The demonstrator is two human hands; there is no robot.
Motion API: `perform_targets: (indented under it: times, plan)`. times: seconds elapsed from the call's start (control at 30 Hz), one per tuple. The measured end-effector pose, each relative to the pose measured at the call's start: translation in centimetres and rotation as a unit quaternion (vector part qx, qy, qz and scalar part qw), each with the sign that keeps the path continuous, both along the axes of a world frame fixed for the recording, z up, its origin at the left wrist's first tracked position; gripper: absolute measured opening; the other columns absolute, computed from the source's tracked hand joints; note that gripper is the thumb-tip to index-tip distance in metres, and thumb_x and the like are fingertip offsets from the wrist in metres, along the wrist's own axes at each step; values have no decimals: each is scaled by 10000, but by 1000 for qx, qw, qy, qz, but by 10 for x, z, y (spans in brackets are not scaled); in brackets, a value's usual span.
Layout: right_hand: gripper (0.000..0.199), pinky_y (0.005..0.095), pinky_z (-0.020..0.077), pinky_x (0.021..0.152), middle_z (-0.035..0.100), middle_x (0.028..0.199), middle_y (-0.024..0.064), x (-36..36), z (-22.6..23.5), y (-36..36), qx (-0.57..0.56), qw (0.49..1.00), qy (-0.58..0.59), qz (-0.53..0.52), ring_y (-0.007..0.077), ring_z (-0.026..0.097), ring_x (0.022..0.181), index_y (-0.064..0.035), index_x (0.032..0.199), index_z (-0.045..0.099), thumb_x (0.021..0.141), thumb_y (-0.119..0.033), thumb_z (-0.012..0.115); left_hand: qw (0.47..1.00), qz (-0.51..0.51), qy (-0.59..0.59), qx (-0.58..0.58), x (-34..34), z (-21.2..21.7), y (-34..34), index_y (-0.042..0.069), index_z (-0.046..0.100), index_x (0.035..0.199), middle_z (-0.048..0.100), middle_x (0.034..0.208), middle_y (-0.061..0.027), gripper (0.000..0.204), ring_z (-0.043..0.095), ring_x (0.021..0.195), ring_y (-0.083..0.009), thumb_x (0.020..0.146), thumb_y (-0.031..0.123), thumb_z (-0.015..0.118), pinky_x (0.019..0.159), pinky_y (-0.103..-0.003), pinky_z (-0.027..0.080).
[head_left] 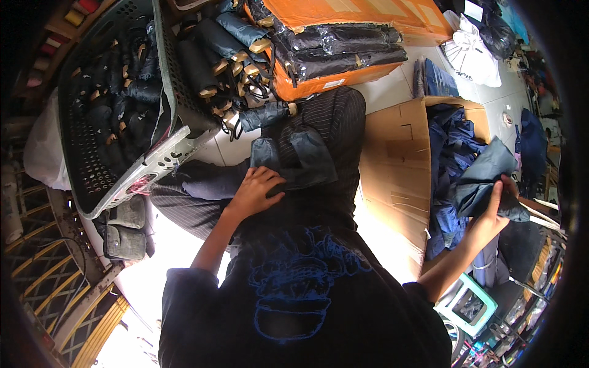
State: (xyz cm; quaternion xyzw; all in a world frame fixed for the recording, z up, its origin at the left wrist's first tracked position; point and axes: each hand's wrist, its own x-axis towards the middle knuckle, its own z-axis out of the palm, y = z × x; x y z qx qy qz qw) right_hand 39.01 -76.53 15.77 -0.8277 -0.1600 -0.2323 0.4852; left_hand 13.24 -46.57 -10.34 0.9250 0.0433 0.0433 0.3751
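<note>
My left hand (pixel 259 189) lies on dark cloth pieces (pixel 311 161) spread over my lap, its fingers over the cloth and the thumb apart. Off to the right, my right hand (pixel 496 208) grips a dark blue-grey cloth piece (pixel 489 172), thumb on the near side, above the edge of an open cardboard box (pixel 396 172). Crumpled navy cloth (pixel 451 141) fills that box. Just beyond my lap lies a folded umbrella (pixel 264 115) in a dark cover, with a wooden handle end.
At the left a perforated plastic basket (pixel 178 92) holds several folded dark umbrellas. More umbrellas (pixel 211 40) are heaped beside it. Ahead, an orange-taped carton (pixel 319 86) carries plastic-wrapped bundles. A white sack (pixel 473 52) stands far right; a turquoise stool (pixel 481 300) is near right.
</note>
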Motion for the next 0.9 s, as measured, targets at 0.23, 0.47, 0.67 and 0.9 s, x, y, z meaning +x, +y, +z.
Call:
perform_targets:
  times: [0.23,0.47,0.67,0.9]
  plan:
    - [465,231,389,880,536,1075,43,-31,-88,88,55,944,245,215,122,508,952,-58,1253,527,817,-7,683,994,96,-46,-20,6,11,3,98,680,1001,633,958,-46,256,569,950,-230,801,255,708,864,-363,412]
    - [286,270,499,723,627,979,63,12,-253,90,3,912,352,208,134,613,793,-25,1163,563,886,-54,631,998,23,29,44,11,-10,-2,97,716,867,607,937,-16,198,527,974,-207,794,281,700,859,-377,375]
    - [461,294,513,726,612,912,39,-5,-188,115,52,783,533,316,141,620,719,-23,1252,481,841,-55,688,991,11,88,96,-4,-14,-5,103,725,787,596,907,-18,210,517,958,-198,793,311,693,865,-386,360]
    - [541,310,437,918,629,1129,109,5,-238,113,-92,840,397,358,192,582,1018,11,1213,517,781,-195,770,995,50,76,51,16,-4,-14,106,725,946,607,946,-54,378,496,1006,-235,855,453,606,905,-426,340]
